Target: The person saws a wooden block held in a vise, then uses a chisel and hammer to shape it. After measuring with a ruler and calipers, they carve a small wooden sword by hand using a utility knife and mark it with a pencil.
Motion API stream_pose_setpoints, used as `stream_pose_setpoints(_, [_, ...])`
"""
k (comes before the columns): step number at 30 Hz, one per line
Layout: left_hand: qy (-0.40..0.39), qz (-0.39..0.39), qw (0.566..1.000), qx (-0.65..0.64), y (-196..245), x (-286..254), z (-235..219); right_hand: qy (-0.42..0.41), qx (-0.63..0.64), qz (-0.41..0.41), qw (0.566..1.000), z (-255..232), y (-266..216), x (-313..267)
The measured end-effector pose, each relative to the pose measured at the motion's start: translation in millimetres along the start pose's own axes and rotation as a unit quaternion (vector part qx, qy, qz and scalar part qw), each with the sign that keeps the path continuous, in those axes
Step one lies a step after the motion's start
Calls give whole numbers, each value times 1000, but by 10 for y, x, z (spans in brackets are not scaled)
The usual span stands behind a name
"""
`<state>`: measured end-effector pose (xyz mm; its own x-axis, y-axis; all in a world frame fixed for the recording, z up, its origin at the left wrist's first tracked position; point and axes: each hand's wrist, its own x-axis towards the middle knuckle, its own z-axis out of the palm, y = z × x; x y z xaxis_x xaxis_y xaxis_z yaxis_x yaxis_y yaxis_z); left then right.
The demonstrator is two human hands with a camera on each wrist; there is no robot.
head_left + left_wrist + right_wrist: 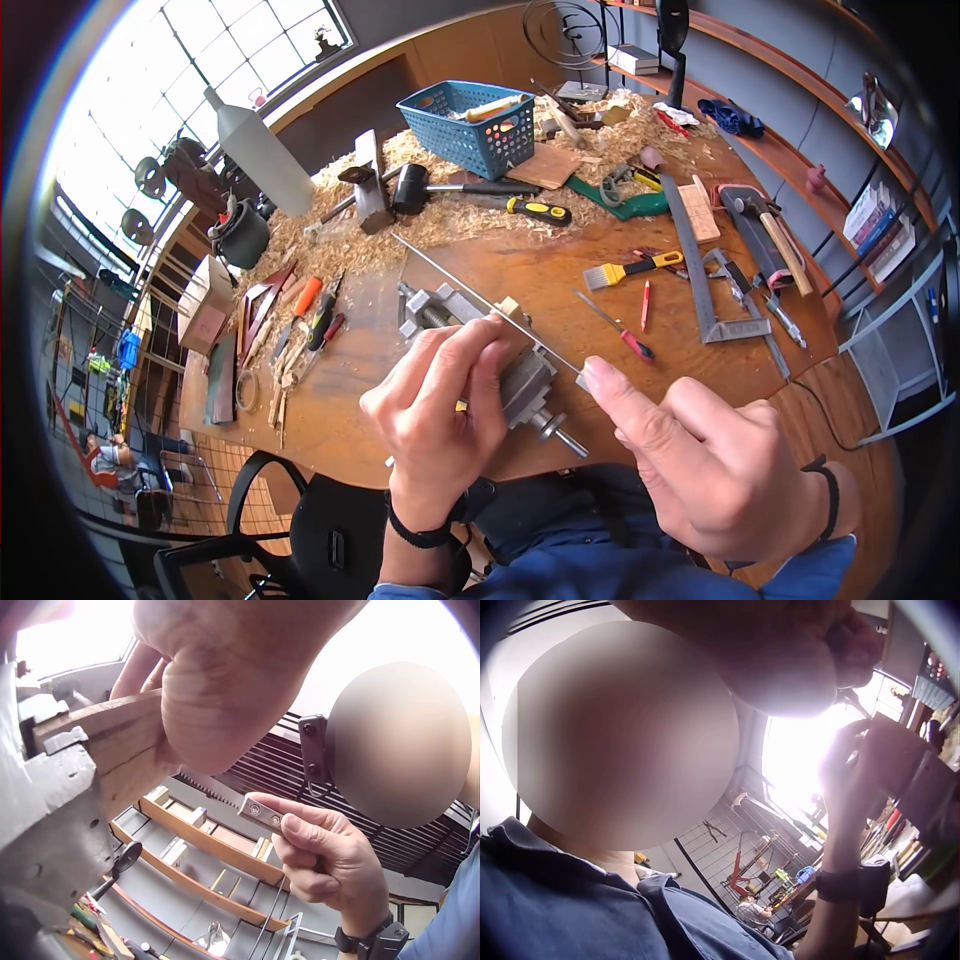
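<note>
So here the left hand (440, 395) is curled over a small pale wooden block (512, 308) clamped in a grey metal bench vise (520, 375), fingers wrapped over the top of the wood and the vise jaw, near the front middle of the round brown wooden worktop (560, 270). The right hand (700, 460) pinches the near end of a long thin toothed metal saw blade (480, 297) between thumb and forefinger; in the left wrist view you can see the little metal end piece with two rivets sitting right in that pinch. The blade runs away from the right hand, across the top of the wooden block and on over the worktop. Just beyond the vise lie a red-handled thin tool (618, 328), a red pencil (645, 305) and a yellow-handled flat brush (632, 270). Further back there's a blue plastic basket (468, 125) sitting in a heap of wood shavings (440, 215), with a black rubber mallet (450, 187) beside it.
</note>
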<state>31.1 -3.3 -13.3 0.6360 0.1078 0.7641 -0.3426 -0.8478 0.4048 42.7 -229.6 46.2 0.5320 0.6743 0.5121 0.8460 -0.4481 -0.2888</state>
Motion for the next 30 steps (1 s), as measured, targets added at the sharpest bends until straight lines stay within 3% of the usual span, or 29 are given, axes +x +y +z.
stream_pose_setpoints(5, [4,-17,1000,-3,13,-10,-1,-27,-28,5,999,-39,-30,6])
stream_pose_setpoints(9, [2,-15,1000,3,-6,1,-18,2,26,28,999,38,-43,21])
stream_pose_setpoints(11, [-14,34,999,13,-49,-1,-22,13,39,30,999,112,10,-29])
stream_pose_setpoints(13, [-10,35,999,9,-59,5,-24,25,66,21,997,170,68,-79])
stream_pose_setpoints(16, [-17,36,999,14,-42,2,-27,53,48,17,997,263,51,-153])
stream_pose_setpoints(19, [-9,5,1000,21,-20,-8,-20,7,19,3,1000,183,43,-152])
stream_pose_setpoints(22, [-11,-4,1000,19,-23,-8,-23,50,36,-3,998,244,76,-149])
stream_pose_setpoints(30, [-12,-8,1000,14,-13,-7,-24,12,7,5,1000,4,40,-300])
